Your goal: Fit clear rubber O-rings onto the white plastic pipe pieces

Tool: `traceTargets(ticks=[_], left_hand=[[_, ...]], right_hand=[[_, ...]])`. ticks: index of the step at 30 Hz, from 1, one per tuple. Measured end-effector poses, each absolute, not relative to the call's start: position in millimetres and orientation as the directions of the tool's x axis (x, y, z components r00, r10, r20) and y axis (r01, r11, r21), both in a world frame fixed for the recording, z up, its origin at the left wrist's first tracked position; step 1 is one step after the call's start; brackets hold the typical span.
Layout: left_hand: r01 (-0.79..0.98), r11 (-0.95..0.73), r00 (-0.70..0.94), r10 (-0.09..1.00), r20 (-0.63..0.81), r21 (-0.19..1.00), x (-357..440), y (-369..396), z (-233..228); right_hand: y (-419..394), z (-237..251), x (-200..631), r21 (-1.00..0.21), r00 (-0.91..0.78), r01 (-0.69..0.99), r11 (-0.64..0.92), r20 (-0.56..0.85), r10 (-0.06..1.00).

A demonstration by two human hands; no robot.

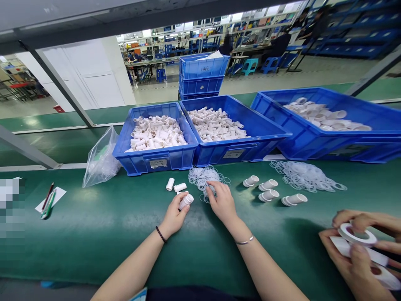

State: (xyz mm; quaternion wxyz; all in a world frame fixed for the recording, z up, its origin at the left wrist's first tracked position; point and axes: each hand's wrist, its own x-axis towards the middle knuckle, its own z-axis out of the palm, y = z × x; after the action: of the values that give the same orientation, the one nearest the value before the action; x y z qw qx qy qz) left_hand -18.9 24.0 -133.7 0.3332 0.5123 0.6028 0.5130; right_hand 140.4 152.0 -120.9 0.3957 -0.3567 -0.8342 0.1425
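Observation:
My left hand (174, 216) grips a small white threaded plastic tube (186, 201) just above the green table (94, 234). My right hand (221, 202) rests on a loose pile of clear thin rings (203, 175), fingertips pinching at one of them. Two more white tubes (176, 185) lie on the table just beyond my left hand. To the right of my right hand lie several wider white flanged caps (268, 190).
Three blue bins (156, 158) (238, 151) (326, 144) of white parts line the table's far side. A clear plastic bag (100, 161) sits left. Pens on paper (48, 200) lie far left. Another ring pile (305, 175) lies right. A co-worker's hands (360, 251) hold white parts at bottom right.

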Motion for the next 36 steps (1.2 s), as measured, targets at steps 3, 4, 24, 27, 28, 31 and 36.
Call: traceTargets(ticks=[3, 4, 24, 27, 28, 31, 36], left_hand=[[0.306, -0.046, -0.278, 0.951, 0.135, 0.951, -18.3, 27.3, -132.1], [0.318, -0.044, -0.286, 0.948, 0.14, 0.947, -18.1, 28.3, -131.5], [0.284, 0.043, -0.333, 0.941, 0.057, 0.958, -19.7, 33.3, -124.1], [0.343, 0.054, -0.338, 0.938, 0.07, 0.938, -18.3, 33.0, -124.9], [0.356, 0.052, -0.333, 0.94, 0.075, 0.933, -17.8, 32.7, -124.8], [0.417, 0.035, -0.292, 0.951, 0.098, 0.908, -16.5, 30.6, -122.8], [0.586, -0.068, -0.123, 0.977, 0.172, 0.807, -19.5, 25.7, -120.2]], right_hand=[[160.6, -123.9, 135.7, -0.425, -0.463, 0.582, 0.693, 0.528, 0.712], [161.6, -125.4, 133.2, -0.407, -0.464, 0.61, 0.68, 0.512, 0.723], [124.4, -111.2, 124.1, -0.6, -0.647, 0.283, 0.748, 0.456, 0.611], [125.3, -113.3, 122.9, -0.526, -0.675, 0.307, 0.793, 0.467, 0.571], [125.9, -113.8, 122.8, -0.509, -0.685, 0.309, 0.804, 0.467, 0.559], [126.6, -115.7, 123.3, -0.476, -0.71, 0.304, 0.825, 0.464, 0.53], [127.3, -121.5, 124.4, -0.497, -0.752, 0.296, 0.816, 0.405, 0.52]])
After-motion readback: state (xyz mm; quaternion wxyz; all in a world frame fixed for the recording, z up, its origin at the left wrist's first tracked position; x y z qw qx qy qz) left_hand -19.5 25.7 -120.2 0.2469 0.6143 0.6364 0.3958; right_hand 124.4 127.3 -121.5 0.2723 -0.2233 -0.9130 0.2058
